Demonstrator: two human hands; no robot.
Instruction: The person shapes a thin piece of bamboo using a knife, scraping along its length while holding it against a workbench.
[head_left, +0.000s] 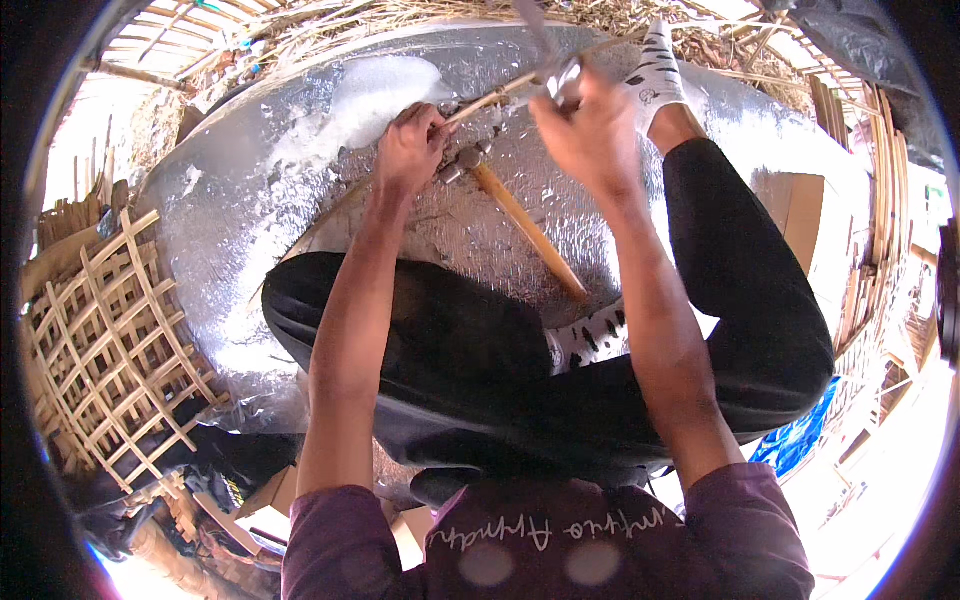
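My left hand [410, 150] is closed around a thin bamboo strip [490, 98], which runs from beside my folded knee up and away to the right. My right hand [592, 135] grips a long-bladed knife [537, 28]; hand and blade are smeared by motion. The blade crosses over the strip near its far part, though whether they touch I cannot tell. Between my forearms a hammer [525, 228] with a wooden handle and metal head lies on the silvery foil sheet [225, 235], its head just right of my left hand.
My folded legs in black trousers [740, 240] and a socked foot [660, 70] border the work spot. A woven bamboo lattice [110, 340] leans at the left. Straw and split bamboo [300, 40] lie along the far edge. Cardboard [800, 215] and a blue plastic sheet [800, 430] are at the right.
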